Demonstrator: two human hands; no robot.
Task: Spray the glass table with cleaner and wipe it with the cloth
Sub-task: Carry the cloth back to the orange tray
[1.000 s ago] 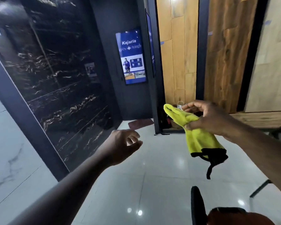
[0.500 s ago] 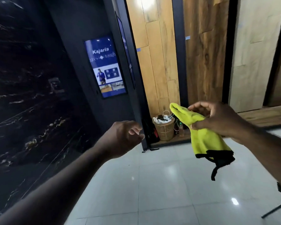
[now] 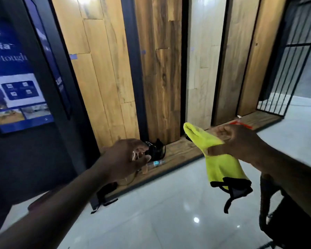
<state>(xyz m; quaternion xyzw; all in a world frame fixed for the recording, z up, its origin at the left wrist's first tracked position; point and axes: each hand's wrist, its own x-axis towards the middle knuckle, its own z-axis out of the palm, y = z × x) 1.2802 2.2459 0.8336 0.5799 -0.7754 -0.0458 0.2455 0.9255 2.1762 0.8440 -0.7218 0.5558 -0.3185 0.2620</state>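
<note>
Cloth hangs from right hand, gripped near upper end, black-edged end dangling. Left hand out front, fingers loosely curled, empty. Table, cleaner not clearly seen. Step, likely: gathering supplies. Next: locate cleaner, take with left hand.

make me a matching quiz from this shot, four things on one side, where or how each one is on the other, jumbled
1 cloth
2 left hand
3 poster
4 bag

a on the wooden ledge
b holds nothing
c in the right hand
d on the dark wall

Pairs: 1-c, 2-b, 3-d, 4-a
</note>
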